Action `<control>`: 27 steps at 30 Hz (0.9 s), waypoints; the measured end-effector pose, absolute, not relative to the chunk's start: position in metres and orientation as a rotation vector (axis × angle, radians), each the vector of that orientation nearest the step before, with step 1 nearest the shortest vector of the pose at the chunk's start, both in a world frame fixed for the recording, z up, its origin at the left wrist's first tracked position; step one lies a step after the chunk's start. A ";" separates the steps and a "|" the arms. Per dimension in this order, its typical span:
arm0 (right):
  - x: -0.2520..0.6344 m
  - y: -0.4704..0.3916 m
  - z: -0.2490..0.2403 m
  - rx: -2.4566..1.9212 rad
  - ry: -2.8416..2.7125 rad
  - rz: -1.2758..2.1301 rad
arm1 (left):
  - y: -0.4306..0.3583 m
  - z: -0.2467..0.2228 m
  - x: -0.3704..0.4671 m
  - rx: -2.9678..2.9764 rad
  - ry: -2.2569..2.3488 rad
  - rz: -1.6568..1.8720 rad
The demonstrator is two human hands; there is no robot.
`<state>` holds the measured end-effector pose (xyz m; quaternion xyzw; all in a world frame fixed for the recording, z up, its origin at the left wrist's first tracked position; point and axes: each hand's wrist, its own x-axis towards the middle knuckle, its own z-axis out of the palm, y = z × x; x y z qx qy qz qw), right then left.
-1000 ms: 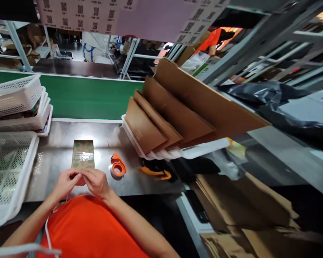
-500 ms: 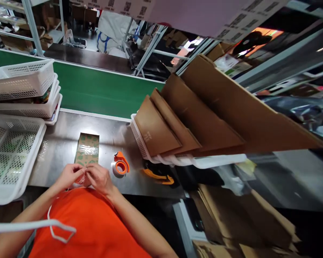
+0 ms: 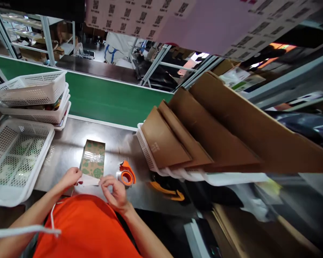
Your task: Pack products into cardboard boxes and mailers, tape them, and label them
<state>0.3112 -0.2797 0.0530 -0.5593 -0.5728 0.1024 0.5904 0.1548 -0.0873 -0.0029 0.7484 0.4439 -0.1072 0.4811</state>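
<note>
In the head view, a flat green-patterned packet (image 3: 93, 163) lies on the steel worktable (image 3: 67, 143), its long axis running away from the person toward the green conveyor belt (image 3: 104, 100), with a glossy clear band across its middle. Its near end is a white flap. The left hand (image 3: 70, 178) pinches the left corner of that flap, fingers closed on it. The right hand (image 3: 114, 191) sits at the flap's right corner with thumb and forefinger drawn together; whether they actually grip the flap cannot be told.

Just right of the packet stands an orange tape dispenser (image 3: 126, 174), close to the right hand. A white perforated basket (image 3: 13, 161) to the left shows pale green items through its mesh. Behind it, stacked white baskets (image 3: 32, 96) hold mixed goods. To the right, a white tray (image 3: 193, 175) carries leaning flat brown cardboard sheets (image 3: 204, 132).
</note>
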 end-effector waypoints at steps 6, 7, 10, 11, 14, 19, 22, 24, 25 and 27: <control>0.376 -0.213 0.019 -1.793 -0.721 0.267 | -0.043 -0.026 0.096 2.133 1.263 -0.466; 0.389 -0.195 0.008 -1.856 -0.738 0.306 | -0.041 -0.028 0.089 2.149 1.241 -0.506; 0.414 -0.155 -0.024 -1.967 -0.807 0.362 | -0.041 -0.034 0.077 2.176 1.164 -0.568; 0.415 -0.148 -0.034 -1.997 -0.845 0.370 | -0.043 -0.036 0.075 2.179 1.145 -0.568; 0.405 -0.145 -0.053 -2.086 -1.011 0.350 | -0.050 -0.042 0.070 2.146 1.101 -0.520; 0.384 -0.161 -0.064 -2.242 -1.380 0.252 | -0.060 -0.043 0.066 2.018 1.114 -0.417; 0.394 -0.160 -0.067 -2.234 -1.803 0.362 | -0.062 -0.038 0.069 1.987 1.099 -0.425; 0.406 -0.154 -0.069 -2.260 -1.826 0.397 | -0.060 -0.035 0.074 1.997 1.064 -0.450; 0.411 -0.151 -0.070 -2.294 -1.799 0.399 | -0.058 -0.035 0.077 2.010 1.050 -0.465; 0.416 -0.147 -0.071 -2.377 -1.760 0.385 | -0.054 -0.038 0.084 2.033 1.028 -0.493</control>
